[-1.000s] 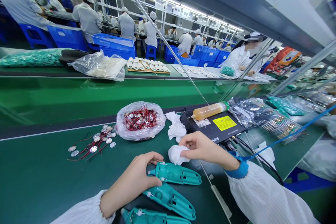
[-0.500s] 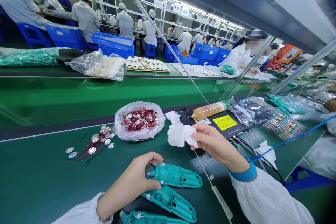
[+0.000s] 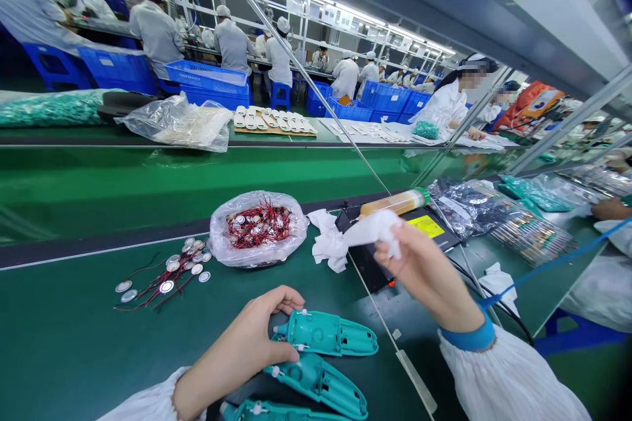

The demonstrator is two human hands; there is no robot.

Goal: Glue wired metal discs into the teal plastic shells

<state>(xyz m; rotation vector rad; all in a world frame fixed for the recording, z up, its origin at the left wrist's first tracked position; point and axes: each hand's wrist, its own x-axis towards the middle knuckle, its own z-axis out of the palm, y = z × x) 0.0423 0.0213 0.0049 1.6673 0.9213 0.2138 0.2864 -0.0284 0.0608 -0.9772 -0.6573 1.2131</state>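
Observation:
My left hand [image 3: 254, 335] curls its thumb and fingers around the left end of a teal plastic housing [image 3: 330, 333] lying on the green bench. A second teal housing [image 3: 320, 381] lies just below it, and part of a third [image 3: 276, 411] shows at the bottom edge. In my right hand [image 3: 419, 270], slightly blurred, a white tissue [image 3: 372, 229] is pinched between thumb and fingers, raised over the black box. Another crumpled tissue [image 3: 328, 243] lies to its left, and the two overlap in view; I cannot tell whether they are joined.
A plastic bag [image 3: 259, 256] of discs with red wires stands behind my left hand. Loose wired discs [image 3: 168, 286] lie left of it. A syringe tube [image 3: 415, 198] rests on the black box [image 3: 365, 270]. A blue wrist cord [image 3: 557, 263] runs off right. Co-workers sit beyond.
My right hand has pulled the tissue up and to the right, away from the crumpled tissue. My left hand stays on the housing.

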